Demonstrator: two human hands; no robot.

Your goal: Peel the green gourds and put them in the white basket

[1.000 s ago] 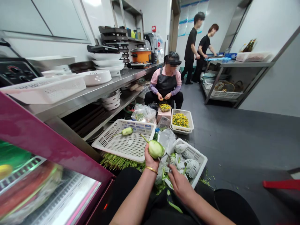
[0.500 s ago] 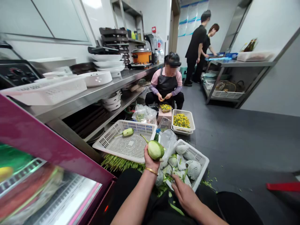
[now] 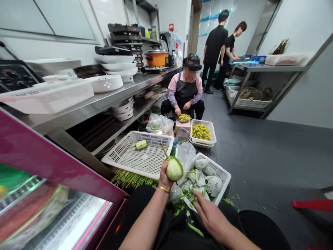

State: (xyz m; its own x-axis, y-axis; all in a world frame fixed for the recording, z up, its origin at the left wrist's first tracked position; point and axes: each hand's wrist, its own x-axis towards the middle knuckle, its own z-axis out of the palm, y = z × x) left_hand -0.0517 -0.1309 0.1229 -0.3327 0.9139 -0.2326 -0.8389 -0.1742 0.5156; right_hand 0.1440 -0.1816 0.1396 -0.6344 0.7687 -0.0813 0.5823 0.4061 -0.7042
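My left hand (image 3: pixel 165 176) is wrapped round a partly peeled green gourd (image 3: pixel 174 169), its long stem pointing up and to the left. Pale strips show where skin is gone. Lower and to the right, my right hand (image 3: pixel 208 215) is closed with its fingers together; whatever it grips is too hidden to name. Just beyond it, a white crate (image 3: pixel 225 176) holds several gourds in white foam nets (image 3: pixel 214 186). Green peelings (image 3: pixel 195 229) lie on my dark clothing. A smaller pale gourd (image 3: pixel 141 144) lies in a white perforated basket (image 3: pixel 122 158) at left.
Under the basket lie green stalks (image 3: pixel 131 178). Opposite me a person (image 3: pixel 186 90) sits beside a basket of yellow-flowered greens (image 3: pixel 201 132). A steel counter (image 3: pixel 109 99) runs along the left. Two people stand by a steel table (image 3: pixel 275 68) behind. A red object (image 3: pixel 309 205) is at right.
The gourd has turned in my left hand, so its stem points more upward. My right hand stays low near the crate. The seated person's hand has reached into the tray of yellow flowers.
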